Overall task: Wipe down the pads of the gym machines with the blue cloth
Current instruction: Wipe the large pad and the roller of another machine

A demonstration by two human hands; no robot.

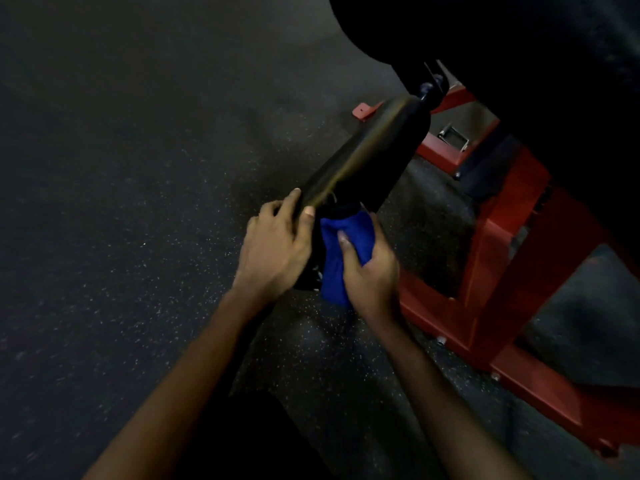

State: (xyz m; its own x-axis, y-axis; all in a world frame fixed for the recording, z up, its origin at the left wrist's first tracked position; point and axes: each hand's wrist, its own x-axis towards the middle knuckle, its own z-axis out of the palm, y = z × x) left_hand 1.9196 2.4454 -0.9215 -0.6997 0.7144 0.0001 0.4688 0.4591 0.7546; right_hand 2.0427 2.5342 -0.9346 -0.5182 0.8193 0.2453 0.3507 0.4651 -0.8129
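The speckled rubber floor (104,202) fills most of the view. On its right side stands a red machine frame (502,265), bolted down along its base rails. A broad dark pad (519,46) looms over the frame's far end, too shadowed to show whether it has been cleaned.

A black roller pad (374,147) juts out from the frame's left side and slants down toward the person, its near end hanging above the floor. The left hand (273,247) grips that near end, fingers curled over the top and thumb laid along the vinyl. This looks like bracing, so the roller does not spin or swing.

The right hand (370,271) is closed round the blue cloth (334,271), which is bunched in the palm with a tail hanging below. The cloth presses against the roller's near end, just beside the left hand.

The step in hand appears to be wiping this roller, starting at its end cap. The next move probably calls for sliding the cloth up along the cylinder toward the frame. The left hand would need to hold firm or turn the roller so the underside is reached too.
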